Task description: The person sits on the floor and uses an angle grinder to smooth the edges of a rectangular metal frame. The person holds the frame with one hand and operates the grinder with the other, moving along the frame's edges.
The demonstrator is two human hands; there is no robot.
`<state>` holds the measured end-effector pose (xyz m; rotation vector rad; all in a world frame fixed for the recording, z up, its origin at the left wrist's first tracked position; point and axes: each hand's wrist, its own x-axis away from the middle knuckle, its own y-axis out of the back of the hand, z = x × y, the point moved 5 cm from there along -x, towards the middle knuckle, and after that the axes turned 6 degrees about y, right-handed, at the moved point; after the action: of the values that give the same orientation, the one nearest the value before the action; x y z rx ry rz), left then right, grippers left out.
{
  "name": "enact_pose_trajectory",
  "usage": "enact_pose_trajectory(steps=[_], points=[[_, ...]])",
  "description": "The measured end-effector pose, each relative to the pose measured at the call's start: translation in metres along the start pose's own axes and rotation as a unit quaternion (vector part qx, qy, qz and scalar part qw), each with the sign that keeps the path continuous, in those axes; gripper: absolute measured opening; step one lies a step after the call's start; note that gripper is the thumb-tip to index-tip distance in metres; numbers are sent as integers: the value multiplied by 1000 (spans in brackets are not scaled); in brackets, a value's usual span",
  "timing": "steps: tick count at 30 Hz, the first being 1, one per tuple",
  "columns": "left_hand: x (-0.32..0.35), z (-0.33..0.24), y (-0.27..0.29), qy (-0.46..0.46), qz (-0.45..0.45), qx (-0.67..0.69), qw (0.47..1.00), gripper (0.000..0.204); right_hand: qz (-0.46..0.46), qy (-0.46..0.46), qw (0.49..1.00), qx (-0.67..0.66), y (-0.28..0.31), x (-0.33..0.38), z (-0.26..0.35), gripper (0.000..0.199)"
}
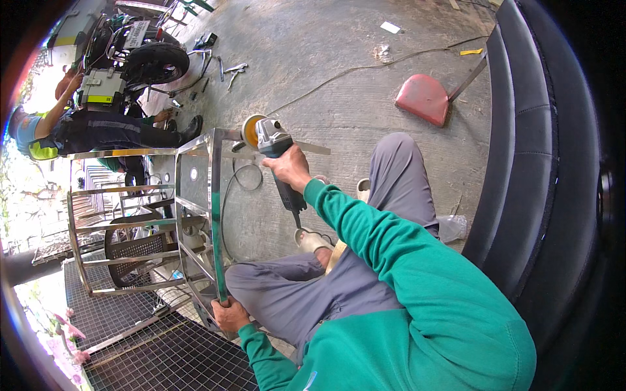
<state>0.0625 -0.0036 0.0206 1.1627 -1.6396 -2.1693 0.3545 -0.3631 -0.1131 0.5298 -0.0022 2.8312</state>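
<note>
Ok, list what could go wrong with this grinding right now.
1. The right hand alone holds the angle grinder; if its disc catches on the steel frame, it may kick.
2. The left hand grips the same frame bare, so a slip or sharp edge could cut it.
3. The grinder's cord loops near the person's feet and might snag.

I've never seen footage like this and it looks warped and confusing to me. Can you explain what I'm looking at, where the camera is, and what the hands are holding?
The camera sits on a person's head and looks down through a fisheye lens, so straight edges bend. The green sleeves are the wearer's own arms. The right hand grips an angle grinder, its disc against a shiny metal frame. The left hand holds the frame's lower end. The person sits over a concrete floor. Another person crouches by a motorcycle behind.
</note>
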Motion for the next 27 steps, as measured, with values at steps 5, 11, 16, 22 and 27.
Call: enact_pose_trajectory(steps=[5, 11, 16, 22, 27], points=[[-1, -4, 4, 4, 10, -10, 1000, 22, 9, -61, 998, 2, 7, -6, -16, 50], [10, -6, 6, -21, -1, 24, 999, 21, 11, -5, 1000, -8, 0, -5, -3, 40], [17, -9, 6, -33, -7, 23, 999, 21, 14, 12, 1000, -25, -4, -8, 3, 42], [11, -9, 7, -30, 0, 42, 999, 20, 22, -41, 998, -37, 9, -8, -5, 49], [19, -11, 10, -28, 13, 38, 999, 18, 45, 7, 997, -61, 3, -8, 6, 45]])
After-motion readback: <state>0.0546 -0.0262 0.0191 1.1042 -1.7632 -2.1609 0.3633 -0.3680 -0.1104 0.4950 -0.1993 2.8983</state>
